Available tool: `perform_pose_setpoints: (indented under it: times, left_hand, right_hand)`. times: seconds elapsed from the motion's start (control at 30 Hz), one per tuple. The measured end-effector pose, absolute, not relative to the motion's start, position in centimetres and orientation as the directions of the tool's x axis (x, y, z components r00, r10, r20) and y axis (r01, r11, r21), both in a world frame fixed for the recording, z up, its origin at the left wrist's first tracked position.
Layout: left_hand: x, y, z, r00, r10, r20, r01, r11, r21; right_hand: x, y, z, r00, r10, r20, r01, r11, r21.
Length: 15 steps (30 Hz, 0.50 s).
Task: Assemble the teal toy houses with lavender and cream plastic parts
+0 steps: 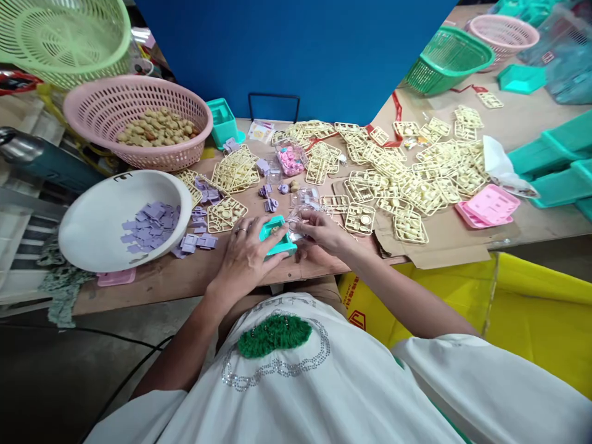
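Observation:
My left hand (247,250) is closed around a small teal plastic box (280,246) at the table's front edge. A little tan piece lies inside the box. Right beside it, my right hand (319,229) pinches a clear, thin plastic piece (298,231) whose exact kind I cannot make out. Just beyond my hands lie a clear plastic piece (306,198), small purple parts (271,205) and a clear box of pink pieces (291,159). Cream part frames (226,214) lie to the left of my left hand.
A white bowl (92,231) holds purple pieces at left; behind it a pink basket (139,157) holds peanuts. Cream part frames (425,179) are heaped at right, near pink trays (493,205) and teal bins (555,148). A blue panel (296,55) stands at the back.

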<state>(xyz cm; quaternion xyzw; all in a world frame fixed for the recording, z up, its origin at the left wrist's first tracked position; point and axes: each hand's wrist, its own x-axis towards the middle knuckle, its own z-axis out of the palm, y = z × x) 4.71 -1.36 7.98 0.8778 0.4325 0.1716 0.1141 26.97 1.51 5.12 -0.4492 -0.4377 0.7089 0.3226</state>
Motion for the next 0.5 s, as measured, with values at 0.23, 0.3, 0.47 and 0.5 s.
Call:
perform_pose_setpoints:
  times: [0.23,0.3,0.47,0.5]
  left_hand:
    - [4.69,-1.40,7.87,0.573,0.797,0.189,0.719,-0.600,0.351]
    - [4.75,-1.39,7.87,0.567,0.801,0.192,0.722,-0.596,0.351]
    - [4.75,-1.18,7.71,0.569,0.796,0.208,0.713,-0.603,0.358]
    - [4.66,-1.15,7.52,0.562,0.798,0.217,0.709,-0.600,0.372]
  right_hand:
    - [26.86,1.79,5.33,-0.286,0.909,-0.303,0.055,-0.300,-0.952]
    - [26.87,1.67,5.08,-0.371,0.860,-0.351,-0.059,-0.399,-0.915]
    - [26.90,1.48,4.69,-0.450,0.812,-0.373,-0.168,-0.487,-0.857]
    - [26.87,1.47,4.75,-0.441,0.817,-0.372,-0.160,-0.480,-0.863]
